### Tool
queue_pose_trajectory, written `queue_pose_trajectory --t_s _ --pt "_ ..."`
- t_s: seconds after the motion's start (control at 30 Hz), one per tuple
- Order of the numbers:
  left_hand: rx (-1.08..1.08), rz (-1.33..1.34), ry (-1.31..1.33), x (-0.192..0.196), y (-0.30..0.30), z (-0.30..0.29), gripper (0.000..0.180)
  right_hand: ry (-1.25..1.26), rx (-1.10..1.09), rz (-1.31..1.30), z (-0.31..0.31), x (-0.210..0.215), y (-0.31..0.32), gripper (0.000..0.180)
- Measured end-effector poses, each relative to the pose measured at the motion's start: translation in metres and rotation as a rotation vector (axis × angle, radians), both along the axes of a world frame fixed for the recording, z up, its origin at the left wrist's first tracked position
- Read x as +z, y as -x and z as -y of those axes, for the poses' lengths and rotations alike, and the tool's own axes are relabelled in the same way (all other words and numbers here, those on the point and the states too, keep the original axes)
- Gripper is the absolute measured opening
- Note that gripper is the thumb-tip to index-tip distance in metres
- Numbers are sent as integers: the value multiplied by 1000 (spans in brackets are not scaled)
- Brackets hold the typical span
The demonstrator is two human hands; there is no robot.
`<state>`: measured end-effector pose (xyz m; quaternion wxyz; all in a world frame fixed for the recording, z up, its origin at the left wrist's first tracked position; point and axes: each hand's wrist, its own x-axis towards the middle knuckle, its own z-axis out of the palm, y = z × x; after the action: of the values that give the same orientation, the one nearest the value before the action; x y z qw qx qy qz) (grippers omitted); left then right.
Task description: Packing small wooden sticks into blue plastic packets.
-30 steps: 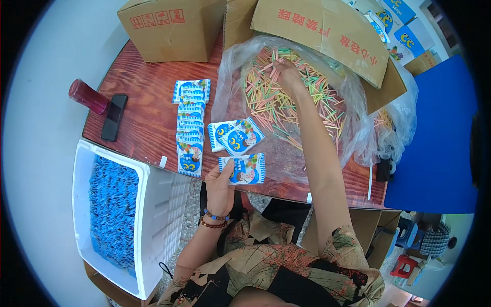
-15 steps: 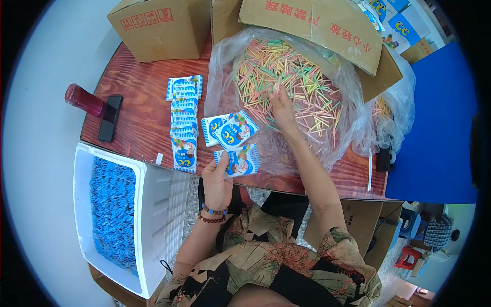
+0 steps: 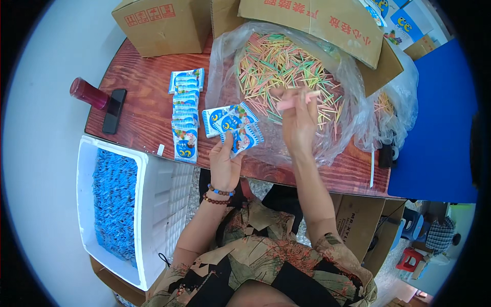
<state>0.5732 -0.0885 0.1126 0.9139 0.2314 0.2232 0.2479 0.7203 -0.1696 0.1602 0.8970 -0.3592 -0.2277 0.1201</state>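
My left hand point(image 3: 224, 166) pinches a small blue-and-white packet point(image 3: 247, 139) between thumb and fingers at the table's near edge. Just beyond it, two or so similar packets point(image 3: 219, 122) lie overlapping on the wood. Over the clear plastic bag, my right hand point(image 3: 300, 130) is closed round a few pink and pale-yellow sticks point(image 3: 287, 104); motion blurs the fingers a little. Beneath and beyond it spreads a heap of thin pink, yellow and green sticks point(image 3: 279, 59) in the opened bag point(image 3: 225, 56). To the left, several packets point(image 3: 185, 140) overlap in a column.
Cardboard boxes point(image 3: 163, 30) stand at the back of the red-brown table point(image 3: 146, 87). At left are a phone point(image 3: 114, 111), a dark red bottle point(image 3: 88, 93) and a white foam box point(image 3: 143, 204) filled with blue pieces. A blue panel point(image 3: 434, 128) borders the right side.
My right hand has lifted from the heap and come right, with sticks now showing in its fingers. The left hand has shifted slightly up and right, tilting its packet.
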Motion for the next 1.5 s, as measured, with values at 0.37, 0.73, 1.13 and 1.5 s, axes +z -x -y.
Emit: queue_pose_trajectory --t_s 0.37,0.73,1.13,1.5 --pt "-35 24 32 6 -6 18 22 -87 -122 27 4 9 72 7" --pt "-21 96 14 4 -7 19 24 265 -97 -10 5 1 87 21" --pt "-56 328 269 -20 -11 -1 34 619 -119 223 11 -11 78 22" --pt "76 312 74 -23 11 -31 27 712 -59 502 -3 3 70 9"
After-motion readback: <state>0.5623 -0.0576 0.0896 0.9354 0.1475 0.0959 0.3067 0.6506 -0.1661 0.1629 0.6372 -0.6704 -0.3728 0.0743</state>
